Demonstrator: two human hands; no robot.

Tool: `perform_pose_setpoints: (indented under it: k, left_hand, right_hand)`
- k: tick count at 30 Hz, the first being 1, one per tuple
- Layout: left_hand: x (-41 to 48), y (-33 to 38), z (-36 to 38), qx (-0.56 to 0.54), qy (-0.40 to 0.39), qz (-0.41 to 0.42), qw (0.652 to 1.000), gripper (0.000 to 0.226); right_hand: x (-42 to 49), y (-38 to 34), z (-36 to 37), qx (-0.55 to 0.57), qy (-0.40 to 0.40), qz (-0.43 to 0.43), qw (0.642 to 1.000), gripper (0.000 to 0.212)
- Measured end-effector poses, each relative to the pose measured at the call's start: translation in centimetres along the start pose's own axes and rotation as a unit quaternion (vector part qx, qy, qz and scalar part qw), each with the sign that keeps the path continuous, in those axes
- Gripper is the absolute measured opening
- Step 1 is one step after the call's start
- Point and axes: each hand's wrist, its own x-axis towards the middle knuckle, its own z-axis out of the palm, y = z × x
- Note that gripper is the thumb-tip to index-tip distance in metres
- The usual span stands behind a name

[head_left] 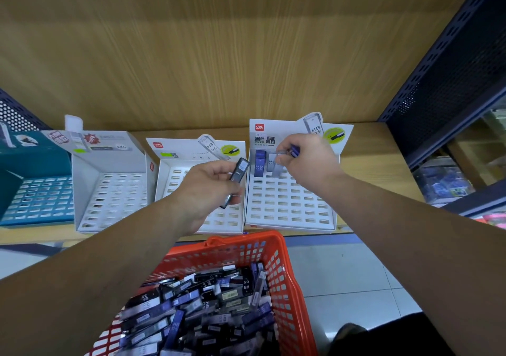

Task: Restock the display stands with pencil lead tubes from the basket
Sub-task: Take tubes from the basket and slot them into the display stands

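My left grip (202,191) and right grip (309,161) each hold one tube.
The left's dark tube (239,171) shows well; the right's blue tube (295,150) is mostly hidden by my fingers.

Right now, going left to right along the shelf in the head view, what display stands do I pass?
Teal stand, first white stand, second white stand behind the left hand, third white stand with a blue tube in it, dark perforated panel.

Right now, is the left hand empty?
No, the left hand grips a dark lead tube over the middle display stand.
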Motion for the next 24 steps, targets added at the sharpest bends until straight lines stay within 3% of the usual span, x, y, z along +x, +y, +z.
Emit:
perform_pose_setpoints:
  k: [14,17,20,22,24]
  left_hand:
    - [-0.8,0.8,-0.7,-0.039,0.03,-0.005,0.999,0.026]
    - [-0.7,0.9,-0.9,-0.015,0.029,0.003,0.999,0.025]
    - [-0.7,1.1,-0.9,0.008,0.017,0.02,1.0,0.021]
    - [-0.9,1.3,-0.7,0.0,0.001,0.033,0.999,0.017]
    - [-1.1,1.5,-0.2,-0.002,-0.001,0.058,0.998,0.014]
  right_hand:
    - [-0.1,-0.4,1.1,-0.081,-0.022,0.0,0.997,0.009]
    - [-0.4,-2.0,0.4,-0.091,0.009,-0.007,0.996,0.016]
    - [-0.9,-3.8,-0.3,0.006,0.004,0.014,1.0,0.012]
    - [-1.8,-4.6,-0.8,0.145,-0.078,0.077,0.983,0.024]
    - [-2.7,-5.0,-1.3,0.207,-0.148,0.113,0.96,0.027]
